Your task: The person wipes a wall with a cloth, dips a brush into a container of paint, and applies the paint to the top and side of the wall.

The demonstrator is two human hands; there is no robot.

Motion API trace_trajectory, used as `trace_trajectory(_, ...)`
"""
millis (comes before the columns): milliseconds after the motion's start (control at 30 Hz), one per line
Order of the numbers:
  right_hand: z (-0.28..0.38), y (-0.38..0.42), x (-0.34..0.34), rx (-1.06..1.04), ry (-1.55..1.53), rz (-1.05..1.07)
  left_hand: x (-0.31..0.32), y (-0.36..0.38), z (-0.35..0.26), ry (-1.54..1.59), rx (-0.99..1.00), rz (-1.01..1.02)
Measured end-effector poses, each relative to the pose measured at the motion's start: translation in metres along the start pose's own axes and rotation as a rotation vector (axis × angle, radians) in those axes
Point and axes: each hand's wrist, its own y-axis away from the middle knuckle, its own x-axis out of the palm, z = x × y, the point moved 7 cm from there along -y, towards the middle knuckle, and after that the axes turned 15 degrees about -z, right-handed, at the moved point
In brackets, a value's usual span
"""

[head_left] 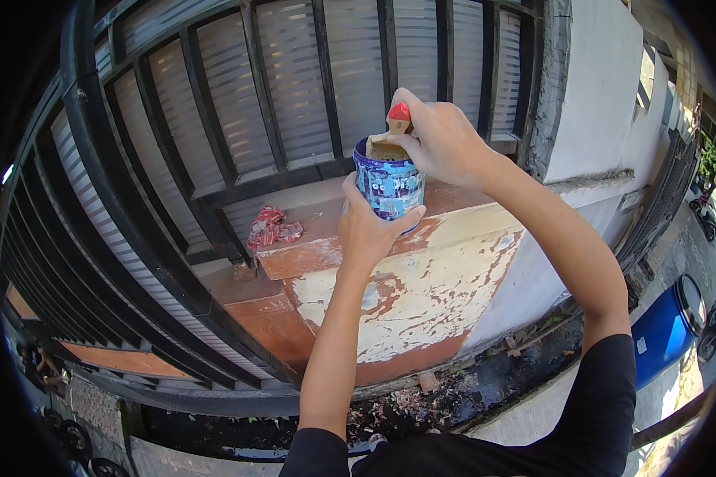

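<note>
Left hand (367, 230) is wrapped around the lower body of the small blue paint tin (390, 185), thumb on the near side and fingers curled round the far side, so the tin is lifted clear of the ledge (390, 262) with nothing beneath it but that grip. Right hand (441, 141) comes in from above, fingers pinched shut on the paintbrush (398, 119) by its wooden handle with the red tip, and the bristles are down inside the tin's open mouth. The tin hangs over the peeling white and rust-red face of the ledge, in front of the dark window grille (239, 119). Here is the risk as I read it: the tin is held one-handed from below while the other hand works the brush against its rim, so a firm wipe or stir could tip it toward the wall and slop paint over the ledge or down onto the debris-strewn ground (453, 389) below. A loaded brush pulled out too fast could drip on the left wrist, the dark sleeve (605, 397), or the grille bars just behind. The red-and-white rag (272, 228) lies off to the left on the ledge, near but not under the tin, so it would catch nothing. How full the tin is I cannot quite tell from this angle; the brush and hand cover the opening.
</note>
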Motion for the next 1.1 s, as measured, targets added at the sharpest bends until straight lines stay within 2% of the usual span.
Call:
trace_trajectory(67, -0.001, 0.000, -0.003, 0.024, -0.013, -0.006, 0.000, 0.000, 0.001, -0.011, -0.006, 0.002)
trace_trajectory(133, -0.011, -0.002, -0.011, 0.182, -0.088, -0.048, 0.000, 0.000, 0.001, -0.005, 0.003, -0.001)
trace_trajectory(167, -0.014, -0.001, -0.012, 0.182, -0.087, -0.047, 0.001, 0.000, 0.003, -0.004, 0.002, -0.001)
trace_trajectory(233, -0.035, 0.007, -0.022, 0.373, -0.105, -0.211, 0.003, -0.001, 0.006, -0.004, 0.014, -0.009)
trace_trajectory(333, -0.058, 0.014, -0.025, 0.432, -0.113, -0.325, 0.003, -0.002, 0.006, 0.042, 0.004, 0.002)
trace_trajectory(367, -0.067, 0.020, -0.021, 0.599, -0.265, -0.308, 0.003, -0.002, 0.007, 0.039, 0.000, 0.003)
trace_trajectory(400, -0.066, 0.020, -0.022, 0.601, -0.268, -0.306, 0.004, -0.003, 0.008, 0.052, 0.003, 0.005)
trace_trajectory(467, -0.069, 0.029, -0.014, 0.830, -0.526, -0.282, 0.003, -0.003, 0.007, 0.060, 0.002, 0.007)
trace_trajectory(600, -0.071, 0.037, -0.011, 0.899, -0.686, -0.309, 0.002, -0.003, 0.006, 0.047, 0.005, 0.048)
trace_trajectory(667, -0.073, 0.037, -0.012, 0.820, -0.729, -0.366, 0.002, -0.004, 0.007, 0.049, 0.005, 0.057)
trace_trajectory(800, -0.072, 0.043, -0.013, 0.813, -0.725, -0.380, 0.003, -0.003, 0.009, 0.078, 0.016, 0.094)
trace_trajectory(967, -0.081, 0.054, -0.023, 0.772, -0.821, -0.569, 0.008, -0.006, 0.017, 0.133, 0.032, 0.139)
trace_trajectory(1100, -0.087, 0.063, -0.026, 0.785, -0.820, -0.556, 0.010, -0.006, 0.018, 0.159, 0.025, 0.178)
